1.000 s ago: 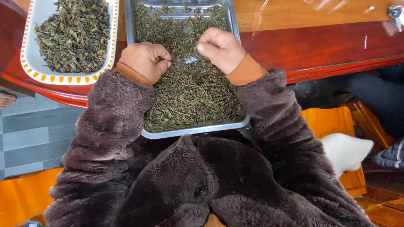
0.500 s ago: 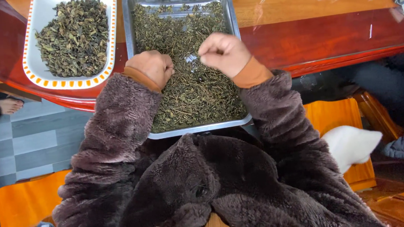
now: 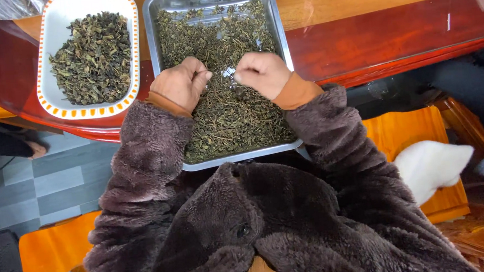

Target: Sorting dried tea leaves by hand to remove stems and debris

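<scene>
Dried tea leaves (image 3: 229, 114) lie spread in a steel tray (image 3: 277, 22) at the near edge of the reddish wood table (image 3: 392, 31); the tray's near end overhangs that edge toward the person's lap.

Handling, my guess: leaves v. light, dry, brittle, w/ stiff thin stems mixed in. They crumble if squeezed and scatter easily, so best taken as small pinches btwn thumb and fingertips, not grabbed by the fistful. Tray is rigid w/ a smooth rim; take it by the long sides if it needs moving.

Left hand (image 3: 180, 84) sits over the tray's left-middle, knuckles up, fingers curled in, thumb pressed to fingertips. Looks like a pinch on a bit of leaf or stem, but the piece itself is too small to make out. Right hand (image 3: 261, 73) is at the tray's middle, also curled to a loose fist, fingertips pressed together and aimed at the left hand. Can't tell what's held, if anything. The hands are near each other, not touching, w/ a small gap btwn them. Both wrists are low over the leaves, forearms in fuzzy brown sleeves (image 3: 142, 159) angling in from the near edge.

White oval dish (image 3: 46, 41) w/ an orange-dotted rim sits just beside the tray, toward the table's left end, holding a heap of darker curled leaves (image 3: 93, 58).
</scene>
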